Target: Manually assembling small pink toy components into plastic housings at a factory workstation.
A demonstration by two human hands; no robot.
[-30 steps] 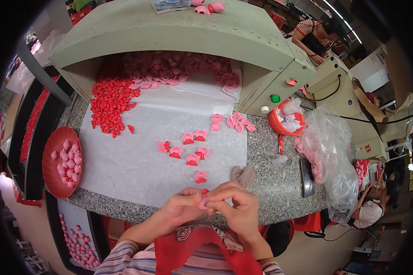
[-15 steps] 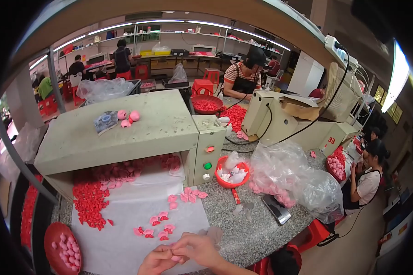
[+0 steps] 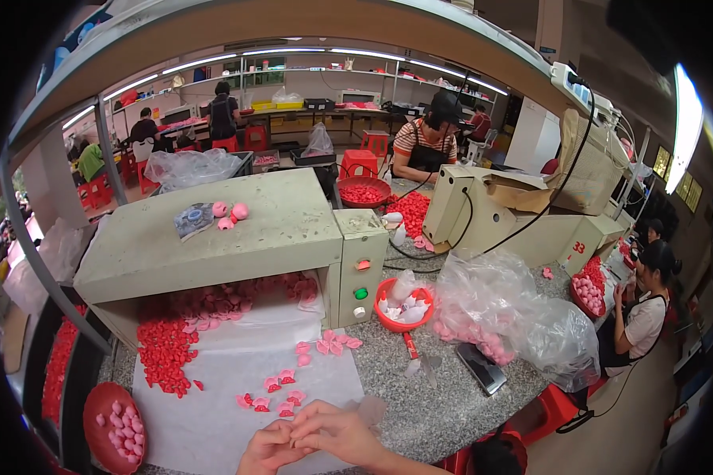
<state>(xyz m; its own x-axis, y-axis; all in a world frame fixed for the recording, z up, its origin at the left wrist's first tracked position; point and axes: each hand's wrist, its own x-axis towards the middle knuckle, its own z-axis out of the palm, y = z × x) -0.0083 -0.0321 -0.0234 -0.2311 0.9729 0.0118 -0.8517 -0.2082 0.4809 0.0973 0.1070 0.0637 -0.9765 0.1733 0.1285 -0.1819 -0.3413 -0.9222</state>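
My left hand (image 3: 271, 448) and my right hand (image 3: 337, 434) meet at the near edge of the bench, fingertips pinched together. Whatever they hold is small and mostly hidden by the fingers. Just beyond them, on a white sheet (image 3: 238, 423), lie several pink pieces with red parts attached (image 3: 286, 408). Farther back are plain pink petal-shaped pieces (image 3: 334, 343). A heap of small red pieces (image 3: 166, 356) spreads out at the left. Near the sheet's left edge, a red bowl (image 3: 95, 435) holds small pink balls (image 3: 123, 427).
A pale green oven-like machine (image 3: 214, 229) stands over the sheet's far end. To its right are a red basket of white bottles (image 3: 405, 321), a scraper-like tool (image 3: 411, 346), a phone (image 3: 481, 368) and clear plastic bags (image 3: 491, 293). Co-workers (image 3: 426, 142) sit at other benches.
The whole view has shifted slightly, with bench items appearing a little lower and to the right. My hands stay together; the pale pink bit seen between my fingers before is now hidden.
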